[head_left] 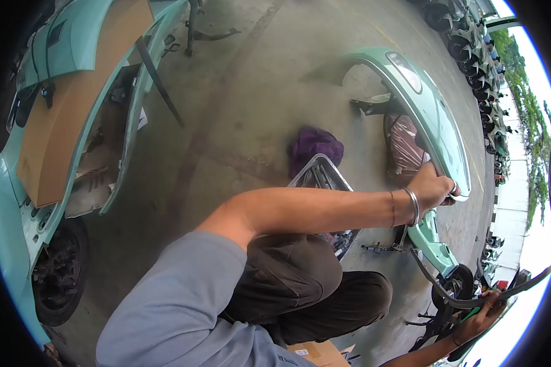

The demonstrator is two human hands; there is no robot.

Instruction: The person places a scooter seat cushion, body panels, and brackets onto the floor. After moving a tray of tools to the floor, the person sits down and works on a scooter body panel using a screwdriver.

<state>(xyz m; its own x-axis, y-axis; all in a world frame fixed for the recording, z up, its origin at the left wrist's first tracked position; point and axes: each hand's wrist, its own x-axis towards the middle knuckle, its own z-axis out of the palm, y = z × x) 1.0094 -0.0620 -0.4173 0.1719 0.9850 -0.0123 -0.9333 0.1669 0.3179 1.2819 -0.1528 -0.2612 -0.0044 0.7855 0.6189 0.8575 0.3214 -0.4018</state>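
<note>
My left hand [431, 185], with a metal bangle at its wrist, is closed round the narrow end of a curved mint-green body panel [438, 125]. The panel has a pale, lens-like inset, and its far end curves down over the floor. At the lower right, my right hand [480, 318] is wrapped round a long black curved strip [453, 301]. The strip arcs past mint-green vehicle parts [433, 241] and a black wheel [458, 284]. Part of each grip is hidden by the fingers.
A metal tray of tools [321, 174] lies by my knees, beside a purple cloth [317, 147]. At left stands a mint-green vehicle body [9, 196] with cardboard [67, 137] and a wheel [60, 272]. Scooters [471, 61] line the far side.
</note>
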